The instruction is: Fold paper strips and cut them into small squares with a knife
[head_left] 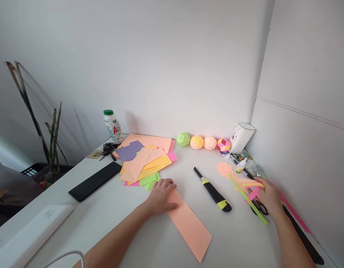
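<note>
Peach paper, a long flat rectangular strip (191, 227), lies on the white counter (163, 243) near six o'clock. The left hand (162, 195) rests palm down on its far end, grip open, thumb apart, probably steadying it. Toward four o'clock, the right hand (270, 195) meets a narrow yellow paper band (252, 184) beside black-handled scissors (261, 203); whether that grip is closed, I cannot tell.
</note>
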`<act>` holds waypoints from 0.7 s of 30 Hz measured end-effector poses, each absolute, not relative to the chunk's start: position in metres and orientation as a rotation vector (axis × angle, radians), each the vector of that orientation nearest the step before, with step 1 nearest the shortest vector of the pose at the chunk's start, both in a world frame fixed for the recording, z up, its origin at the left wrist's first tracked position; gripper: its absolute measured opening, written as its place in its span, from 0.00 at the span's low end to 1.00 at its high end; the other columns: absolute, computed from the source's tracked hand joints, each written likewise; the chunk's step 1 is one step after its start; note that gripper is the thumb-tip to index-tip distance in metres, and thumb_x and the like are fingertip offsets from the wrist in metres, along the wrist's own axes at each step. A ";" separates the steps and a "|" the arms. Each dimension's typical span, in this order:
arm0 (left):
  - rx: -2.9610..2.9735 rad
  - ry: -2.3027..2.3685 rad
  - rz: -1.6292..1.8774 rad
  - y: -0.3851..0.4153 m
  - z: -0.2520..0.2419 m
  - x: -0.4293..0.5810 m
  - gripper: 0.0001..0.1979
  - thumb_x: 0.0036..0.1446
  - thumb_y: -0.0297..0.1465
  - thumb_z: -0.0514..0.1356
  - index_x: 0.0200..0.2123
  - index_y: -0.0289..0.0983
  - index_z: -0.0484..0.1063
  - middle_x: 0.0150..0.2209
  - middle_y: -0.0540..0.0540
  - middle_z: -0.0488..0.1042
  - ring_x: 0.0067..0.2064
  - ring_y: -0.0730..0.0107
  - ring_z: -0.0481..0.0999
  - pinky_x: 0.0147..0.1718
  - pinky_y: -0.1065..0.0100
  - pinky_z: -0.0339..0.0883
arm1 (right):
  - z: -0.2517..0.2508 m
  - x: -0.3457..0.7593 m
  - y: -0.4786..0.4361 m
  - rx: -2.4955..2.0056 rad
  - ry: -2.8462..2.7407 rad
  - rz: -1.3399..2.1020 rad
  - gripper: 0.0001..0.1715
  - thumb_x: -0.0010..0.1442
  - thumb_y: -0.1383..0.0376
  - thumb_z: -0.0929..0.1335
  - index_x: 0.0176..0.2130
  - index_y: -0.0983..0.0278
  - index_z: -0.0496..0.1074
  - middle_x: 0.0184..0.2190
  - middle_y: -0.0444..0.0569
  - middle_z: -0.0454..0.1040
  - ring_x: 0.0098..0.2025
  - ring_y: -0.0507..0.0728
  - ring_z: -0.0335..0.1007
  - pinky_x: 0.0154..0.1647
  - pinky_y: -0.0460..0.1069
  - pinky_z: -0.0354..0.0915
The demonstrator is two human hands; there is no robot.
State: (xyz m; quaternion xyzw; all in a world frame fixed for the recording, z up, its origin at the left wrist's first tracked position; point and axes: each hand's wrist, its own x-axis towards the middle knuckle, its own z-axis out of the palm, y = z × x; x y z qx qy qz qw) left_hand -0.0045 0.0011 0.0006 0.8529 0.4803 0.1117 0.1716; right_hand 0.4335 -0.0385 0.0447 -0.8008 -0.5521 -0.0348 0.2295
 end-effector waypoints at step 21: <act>2.412 1.352 0.331 0.001 0.001 -0.005 0.31 0.45 0.49 0.61 0.53 0.45 0.65 0.55 0.43 0.63 0.55 0.48 0.60 0.52 0.51 0.52 | 0.028 0.373 -0.051 -2.261 -1.970 0.359 0.11 0.53 0.65 0.62 0.22 0.60 0.55 0.22 0.44 0.64 0.29 0.57 0.64 0.25 0.45 0.53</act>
